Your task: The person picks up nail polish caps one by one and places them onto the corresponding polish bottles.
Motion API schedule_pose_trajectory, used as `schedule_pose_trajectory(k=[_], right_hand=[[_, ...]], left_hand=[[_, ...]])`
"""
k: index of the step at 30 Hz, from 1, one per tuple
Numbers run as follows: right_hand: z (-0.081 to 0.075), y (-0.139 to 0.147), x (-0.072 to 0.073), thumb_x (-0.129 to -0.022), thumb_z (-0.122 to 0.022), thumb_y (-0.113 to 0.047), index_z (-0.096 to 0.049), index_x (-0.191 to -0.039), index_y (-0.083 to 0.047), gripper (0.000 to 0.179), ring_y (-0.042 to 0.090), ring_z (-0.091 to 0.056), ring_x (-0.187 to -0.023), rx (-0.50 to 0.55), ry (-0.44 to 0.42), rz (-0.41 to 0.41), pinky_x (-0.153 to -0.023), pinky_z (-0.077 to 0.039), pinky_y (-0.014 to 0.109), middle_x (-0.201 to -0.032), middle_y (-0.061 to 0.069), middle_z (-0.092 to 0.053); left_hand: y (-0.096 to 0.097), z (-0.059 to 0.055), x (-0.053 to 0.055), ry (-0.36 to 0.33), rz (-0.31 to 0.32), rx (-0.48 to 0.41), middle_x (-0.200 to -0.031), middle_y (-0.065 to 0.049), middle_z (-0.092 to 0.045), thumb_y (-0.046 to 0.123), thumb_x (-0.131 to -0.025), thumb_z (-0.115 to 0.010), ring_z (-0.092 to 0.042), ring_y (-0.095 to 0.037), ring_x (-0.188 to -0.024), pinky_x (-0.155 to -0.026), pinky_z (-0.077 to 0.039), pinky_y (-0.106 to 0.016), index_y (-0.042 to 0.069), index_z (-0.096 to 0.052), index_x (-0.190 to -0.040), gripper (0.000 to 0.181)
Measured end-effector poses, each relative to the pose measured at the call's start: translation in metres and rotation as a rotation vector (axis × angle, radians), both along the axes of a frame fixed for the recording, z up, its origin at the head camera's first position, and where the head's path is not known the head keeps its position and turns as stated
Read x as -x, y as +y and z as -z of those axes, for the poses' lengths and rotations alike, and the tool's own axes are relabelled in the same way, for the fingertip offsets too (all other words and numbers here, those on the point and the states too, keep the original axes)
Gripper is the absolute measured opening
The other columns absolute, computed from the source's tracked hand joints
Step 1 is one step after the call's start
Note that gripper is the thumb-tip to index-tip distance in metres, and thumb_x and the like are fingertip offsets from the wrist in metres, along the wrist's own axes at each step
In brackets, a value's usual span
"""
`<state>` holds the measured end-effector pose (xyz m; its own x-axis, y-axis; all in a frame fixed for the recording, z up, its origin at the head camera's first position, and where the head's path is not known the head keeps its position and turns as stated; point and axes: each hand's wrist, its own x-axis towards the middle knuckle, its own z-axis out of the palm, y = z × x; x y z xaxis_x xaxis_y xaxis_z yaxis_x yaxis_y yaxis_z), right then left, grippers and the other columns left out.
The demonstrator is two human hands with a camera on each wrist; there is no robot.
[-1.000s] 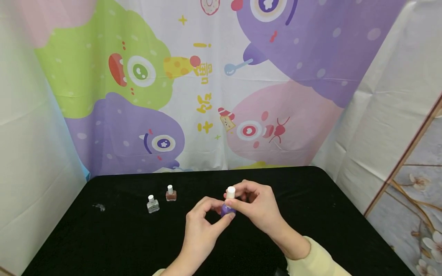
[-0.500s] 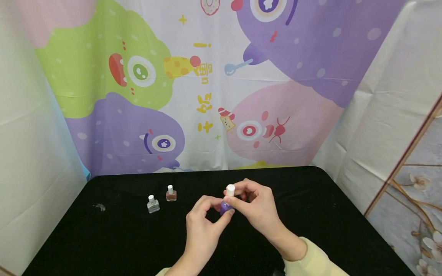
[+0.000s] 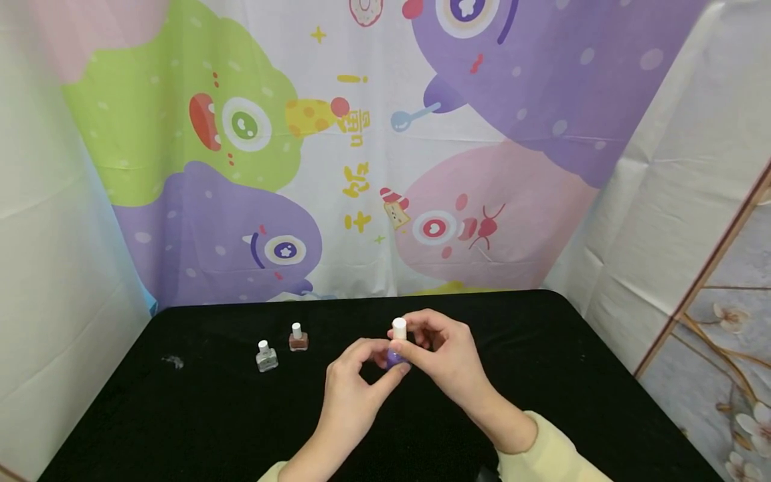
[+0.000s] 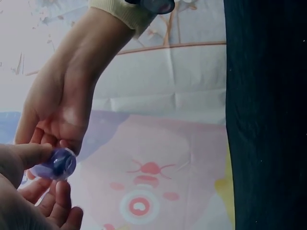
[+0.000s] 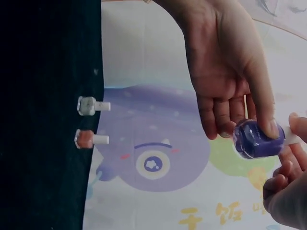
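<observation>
A purple nail polish bottle (image 3: 395,359) with a white cap (image 3: 399,327) is held upright above the black table. My left hand (image 3: 357,385) grips the glass body between thumb and fingers. On the other side, my right hand (image 3: 450,353) pinches the cap at its lower part with thumb and forefinger. From the right wrist view, the purple glass (image 5: 256,141) shows full of polish, with the left thumb lying along it. The bottle's round base (image 4: 67,165) faces the left wrist camera. The cap still sits on the bottle's neck.
A clear nail polish bottle (image 3: 267,360) and a reddish-brown one (image 3: 298,341) stand white-capped on the black cloth (image 3: 211,415), left of the hands. A pale smudge (image 3: 173,361) marks the cloth farther left. A cartoon curtain (image 3: 361,268) hangs behind the table.
Both hands and the purple nail polish bottle have risen slightly and drifted a little left. Each hand keeps its hold, and the two standing bottles stay put.
</observation>
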<state>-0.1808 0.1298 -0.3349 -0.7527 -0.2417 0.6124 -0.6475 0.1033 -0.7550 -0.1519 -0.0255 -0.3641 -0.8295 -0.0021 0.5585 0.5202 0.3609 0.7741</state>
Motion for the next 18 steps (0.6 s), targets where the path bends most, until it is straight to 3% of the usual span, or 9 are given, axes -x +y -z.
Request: schedule_pose_trajectory(k=[7, 18], right_hand=[[-0.006, 0.006, 0.002, -0.082, -0.071, -0.004, -0.065, -0.111, -0.009, 0.031, 0.012, -0.054, -0.075, -0.073, 0.026, -0.033, -0.063, -0.049, 0.025, -0.093, 0.006, -0.068], [-0.010, 0.019, 0.006, -0.089, -0.062, -0.005, -0.059, -0.122, -0.011, 0.034, 0.016, -0.060, -0.097, -0.161, 0.052, -0.022, -0.084, -0.051, 0.028, -0.118, 0.003, -0.064]], left_hand=[[-0.009, -0.004, 0.004, -0.028, 0.052, 0.030, -0.086, 0.016, -0.061, 0.019, -0.076, -0.079, -0.059, -0.003, -0.078, -0.073, -0.050, -0.025, 0.024, -0.066, -0.095, 0.024], [-0.030, -0.003, 0.018, -0.014, 0.004, 0.070, -0.088, 0.011, -0.065, 0.018, -0.076, -0.079, -0.061, -0.004, -0.080, -0.077, -0.049, -0.029, 0.019, -0.067, -0.098, 0.025]])
